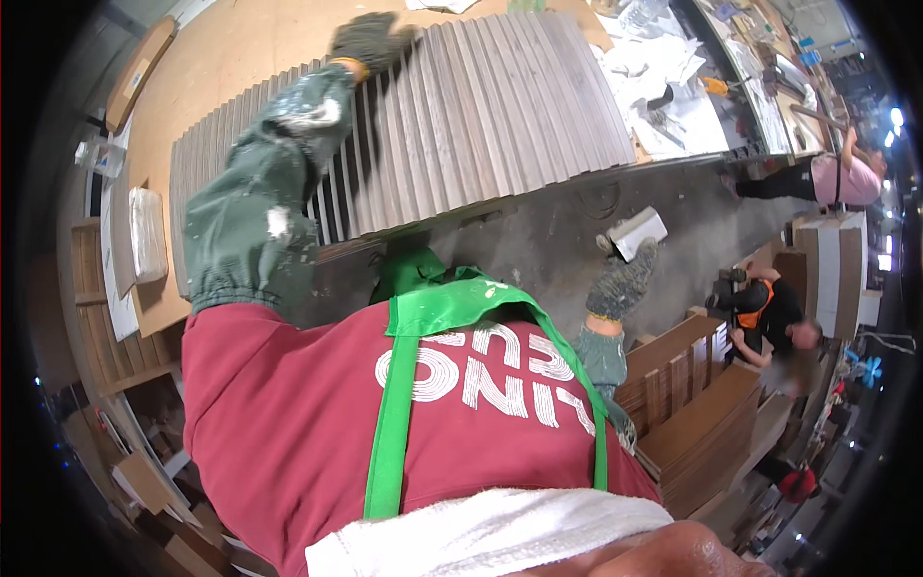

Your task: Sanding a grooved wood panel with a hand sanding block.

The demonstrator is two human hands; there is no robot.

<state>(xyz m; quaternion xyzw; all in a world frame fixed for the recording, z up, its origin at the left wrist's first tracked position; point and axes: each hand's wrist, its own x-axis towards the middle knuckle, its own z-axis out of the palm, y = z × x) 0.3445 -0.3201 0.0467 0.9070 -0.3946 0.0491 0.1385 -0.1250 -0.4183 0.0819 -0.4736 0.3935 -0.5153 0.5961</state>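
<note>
Workshop clutter rings a grey floor [711, 207], with a tan wooden desk [236, 58] in front of you. Long, grey-brown wooden slats [500, 106] lie side by side on it in a broad ribbed row, reaching its near edge. Your left hand [365, 40], in a dark knitted glove, is at the row's far edge; blur hides its fingers, so you cannot tell whether they are spread or pinching. Your right hand [620, 281], in a speckled grey glove, is closed on a glossy white rectangular piece [639, 233], held out beyond the desk's near edge, above the floor. Crumpled white sheets [668, 58] lie right of the slats. Farther right, a person in a pink top [846, 181] stands, and another in dark clothing [793, 313] is beside brown wooden panels [707, 404].
</note>
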